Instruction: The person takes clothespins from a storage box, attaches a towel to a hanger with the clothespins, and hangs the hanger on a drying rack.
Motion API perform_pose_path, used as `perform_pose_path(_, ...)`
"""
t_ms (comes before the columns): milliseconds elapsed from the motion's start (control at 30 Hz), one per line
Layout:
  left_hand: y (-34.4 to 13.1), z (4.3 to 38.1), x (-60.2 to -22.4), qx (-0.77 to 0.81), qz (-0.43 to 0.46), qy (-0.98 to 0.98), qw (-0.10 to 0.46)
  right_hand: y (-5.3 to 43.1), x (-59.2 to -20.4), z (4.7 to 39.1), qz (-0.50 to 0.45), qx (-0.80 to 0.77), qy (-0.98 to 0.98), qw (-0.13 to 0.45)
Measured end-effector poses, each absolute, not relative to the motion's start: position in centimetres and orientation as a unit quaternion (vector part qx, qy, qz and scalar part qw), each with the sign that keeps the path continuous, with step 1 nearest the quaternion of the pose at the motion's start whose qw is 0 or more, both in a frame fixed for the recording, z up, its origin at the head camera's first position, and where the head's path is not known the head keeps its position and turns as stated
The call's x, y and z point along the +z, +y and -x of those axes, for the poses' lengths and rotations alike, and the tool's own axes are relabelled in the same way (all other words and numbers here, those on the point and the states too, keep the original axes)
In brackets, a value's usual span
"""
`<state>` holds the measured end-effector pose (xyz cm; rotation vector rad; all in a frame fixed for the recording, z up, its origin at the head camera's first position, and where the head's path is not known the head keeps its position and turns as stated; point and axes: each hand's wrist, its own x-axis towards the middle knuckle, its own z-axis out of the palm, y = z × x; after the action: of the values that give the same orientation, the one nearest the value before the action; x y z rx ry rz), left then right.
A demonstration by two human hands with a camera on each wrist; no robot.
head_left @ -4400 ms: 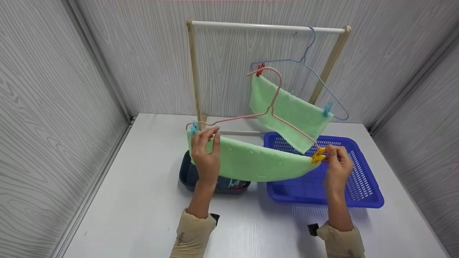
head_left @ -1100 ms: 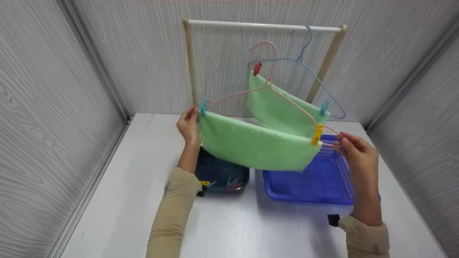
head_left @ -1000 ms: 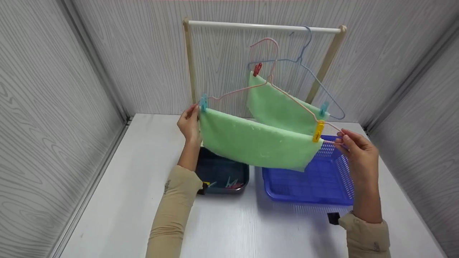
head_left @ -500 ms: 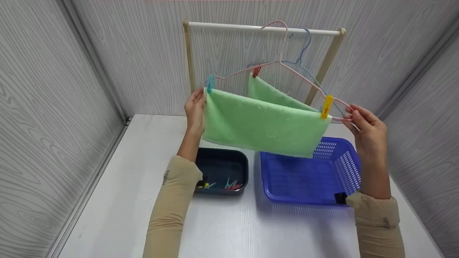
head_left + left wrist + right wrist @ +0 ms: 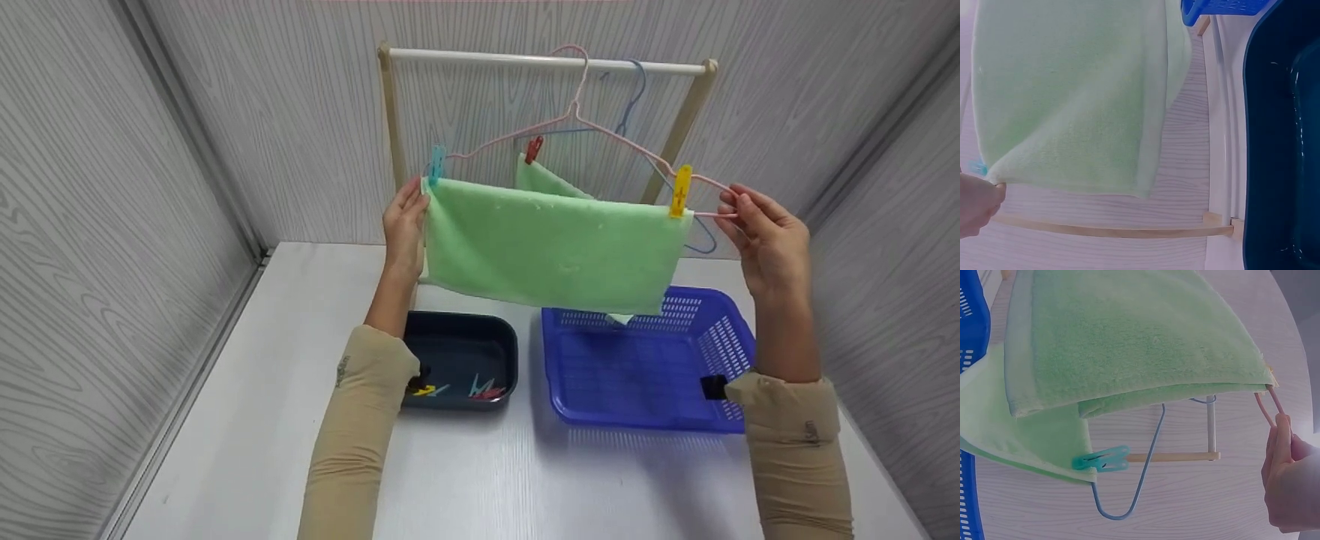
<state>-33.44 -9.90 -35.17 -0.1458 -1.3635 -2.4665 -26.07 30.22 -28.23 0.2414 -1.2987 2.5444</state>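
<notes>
A pink clothes hanger (image 5: 576, 105) is held up in front of the rack, its hook curving over the white rail (image 5: 480, 57). From it hangs a folded light green towel (image 5: 555, 247), fastened by a light blue clothespin (image 5: 437, 166) on the left and a yellow clothespin (image 5: 680, 193) on the right. My left hand (image 5: 403, 232) pinches the towel's upper left corner, as the left wrist view shows just beside the blue clothespin. With thumb and fingers, my right hand (image 5: 772, 240) grips the hanger's bent right end, beyond the yellow clothespin.
Behind, a blue hanger (image 5: 636, 94) hangs on the rail with a second green towel (image 5: 551, 178) and red clothespin (image 5: 534, 149), partly hidden. Below stand a blue basket (image 5: 637, 379) and a dark tub (image 5: 516, 352) with loose clothespins (image 5: 489, 391).
Both hands have raised the pink hanger and towel towards the rail, levelling them. Earlier, the right hand was at the yellow clothespin; it has since moved to the hanger's end.
</notes>
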Motion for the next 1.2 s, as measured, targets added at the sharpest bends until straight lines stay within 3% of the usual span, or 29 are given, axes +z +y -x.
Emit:
perform_pose_path(333, -10.3, 33.8, -37.1, -0.869, 0.023, -0.473, 0.142, 30.2, -30.8, 26.4, -0.102, 0.841, -0.525, 0.078)
perform_pose_path(533, -10.1, 33.9, -37.6, -0.864, 0.018, -0.481, 0.150, 29.7, -31.6, 26.4, -0.098, 0.821, -0.558, 0.071)
perform_pose_path(967, -10.3, 33.2, -39.5, -0.820, -0.008, -0.562, 0.111, 27.1, -35.2, 27.6, -0.055, 0.840, -0.513, 0.168)
perform_pose_path(1200, -10.6, 32.7, -40.5, -0.790, -0.030, -0.598, 0.133, 26.5, -36.6, 28.5, -0.030, 0.839, -0.507, 0.193)
